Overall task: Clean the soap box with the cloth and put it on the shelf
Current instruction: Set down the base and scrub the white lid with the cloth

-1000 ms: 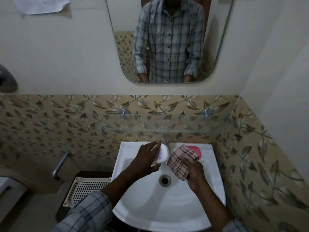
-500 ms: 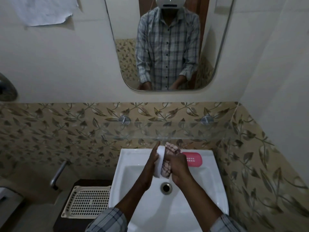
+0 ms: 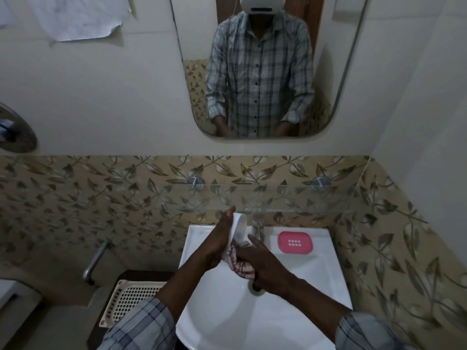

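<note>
Leaf-patterned tiles (image 3: 101, 198), glossy and tan, ran as a band beneath a plain cream wall that carried a rounded mirror (image 3: 328, 72) and a curling sheet of paper (image 3: 75, 18). Below them sat a white glazed basin (image 3: 316, 274) with a flat back ledge and a round bowl. Over the bowl the left hand (image 3: 217, 241) held the soap box (image 3: 240, 224), a smooth white oval shell stood up on its edge. The fingers lay along its back and reached its upper rim, so the box sat inside that grip; the thumb was hidden. The right hand (image 3: 262, 261) had its grip closed round the cloth (image 3: 240, 263), a soft, bunched, pink-and-maroon checked rag. It pressed the rag against the lower part of the box, with one finger stretched up toward the tap (image 3: 259, 223). That chrome tap stood just behind and to the right of the box. Right of it a pink tray (image 3: 295, 242), a rounded rectangle with small pale slots, lay flat on the ledge, apart from both hands. The glass shelf (image 3: 290, 198), clear and thin, hung on two chrome brackets (image 3: 195, 181) just above the left fingertips and over the tap. The right wrist covered part of the drain (image 3: 255, 286). Left of the basin lay a cream plastic lattice basket (image 3: 134, 301), and a chrome pipe (image 3: 96, 258) stood against the tiles.
</note>
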The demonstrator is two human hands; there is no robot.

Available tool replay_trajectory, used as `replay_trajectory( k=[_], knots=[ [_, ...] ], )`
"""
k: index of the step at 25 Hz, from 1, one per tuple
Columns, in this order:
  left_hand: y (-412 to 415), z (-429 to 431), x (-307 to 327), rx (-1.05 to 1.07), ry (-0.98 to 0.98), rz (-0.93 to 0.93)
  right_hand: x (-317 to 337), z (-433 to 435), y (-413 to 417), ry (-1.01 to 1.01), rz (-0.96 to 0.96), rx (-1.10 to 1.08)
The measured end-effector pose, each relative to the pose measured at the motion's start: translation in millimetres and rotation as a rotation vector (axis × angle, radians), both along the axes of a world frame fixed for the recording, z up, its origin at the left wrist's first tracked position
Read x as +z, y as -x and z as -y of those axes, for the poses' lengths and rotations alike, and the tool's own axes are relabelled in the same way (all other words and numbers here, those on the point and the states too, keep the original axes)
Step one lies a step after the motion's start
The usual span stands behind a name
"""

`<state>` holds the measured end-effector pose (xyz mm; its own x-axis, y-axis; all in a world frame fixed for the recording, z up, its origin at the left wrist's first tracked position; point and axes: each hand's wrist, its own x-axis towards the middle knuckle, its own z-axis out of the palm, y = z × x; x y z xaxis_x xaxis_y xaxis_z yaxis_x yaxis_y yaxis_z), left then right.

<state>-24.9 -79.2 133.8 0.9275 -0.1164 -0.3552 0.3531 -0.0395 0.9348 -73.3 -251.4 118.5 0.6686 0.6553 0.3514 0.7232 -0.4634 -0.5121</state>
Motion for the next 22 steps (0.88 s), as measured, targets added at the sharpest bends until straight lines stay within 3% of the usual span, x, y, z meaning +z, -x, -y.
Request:
replay_trajectory(
  k=[2, 3, 4, 7, 9, 10, 11, 13, 14, 15, 18, 22],
  knots=[
    [0, -6, 4, -0.003, 0.060, -0.121, 8, 9, -18, 0.181, 0.282, 0.143],
    [0, -11, 8, 0.014, 0.113, -0.198, 11, 11, -24, 0.169, 0.318, 0.145],
    [-2, -17, 11, 0.026, 0.189, -0.282, 12, 12, -27, 0.065, 0.228, 0.081],
    [2, -36, 12, -0.004, 0.365, -0.538, 12, 6, -24, -0.592, -0.454, -0.496],
    [9, -38, 7, -0.013, 0.429, -0.651, 1, 2, -22, -0.768, -0.606, -0.657],
    [10, -37, 4, -0.024, 0.458, -0.694, -3, 1, -18, -0.719, -0.518, -0.586],
    [10, -34, 4, -0.040, 0.492, -0.724, -4, -1, -12, -0.598, -0.314, -0.443],
    [8, -26, 7, -0.095, 0.537, -0.759, -15, -2, -9, -0.205, 0.326, -0.057],
    [8, -22, 8, -0.124, 0.529, -0.783, -19, 0, -13, -0.028, 0.553, 0.105],
    [9, -20, 8, -0.153, 0.498, -0.810, -17, 5, -19, 0.104, 0.645, 0.219],
    [11, -18, 8, -0.173, 0.418, -0.854, -4, 22, -38, 0.355, 0.665, 0.322],
    [7, -7, 19, 0.013, 0.395, -0.771, -15, 12, -39, 0.424, 0.658, 0.058]
  ],
)
